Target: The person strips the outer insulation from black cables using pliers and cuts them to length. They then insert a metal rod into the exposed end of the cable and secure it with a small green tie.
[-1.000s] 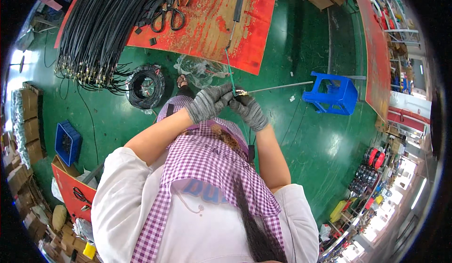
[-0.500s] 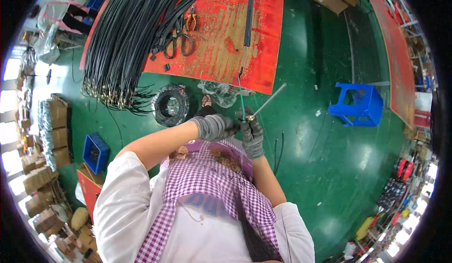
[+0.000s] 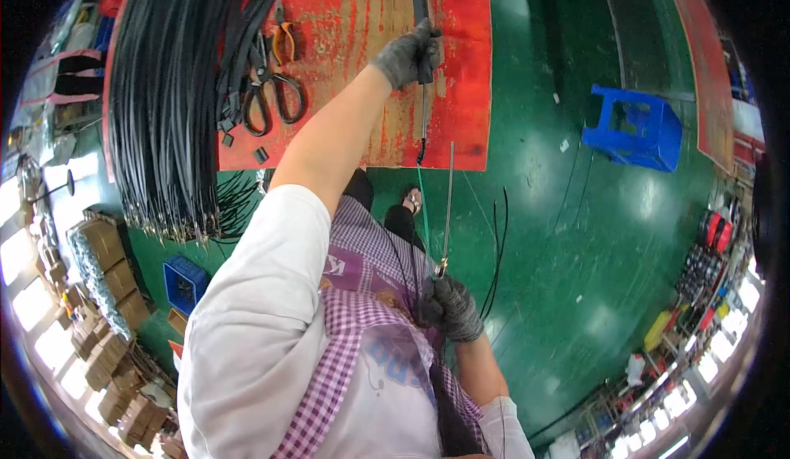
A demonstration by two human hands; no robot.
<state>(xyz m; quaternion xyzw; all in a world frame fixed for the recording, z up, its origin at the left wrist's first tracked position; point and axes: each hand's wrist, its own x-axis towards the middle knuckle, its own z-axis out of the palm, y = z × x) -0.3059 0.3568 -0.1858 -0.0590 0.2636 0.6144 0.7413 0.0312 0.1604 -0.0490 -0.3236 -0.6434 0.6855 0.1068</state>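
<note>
The left hand, in a grey knitted glove, is stretched far out over the red worn table top. Its fingers are closed around a thin black cable, which runs from the hand toward the near edge of the table and continues as a green wire down to the person's body. The right hand, also in a grey glove, is close to the chest, over the purple checked apron. It pinches the near end of a thin straight metal rod, which points away toward the table edge, just right of the cable. Left on the table lie black-handled scissors, orange-handled pliers and a thick bundle of black cables. A blue plastic stool stands on the green floor at the right.
</note>
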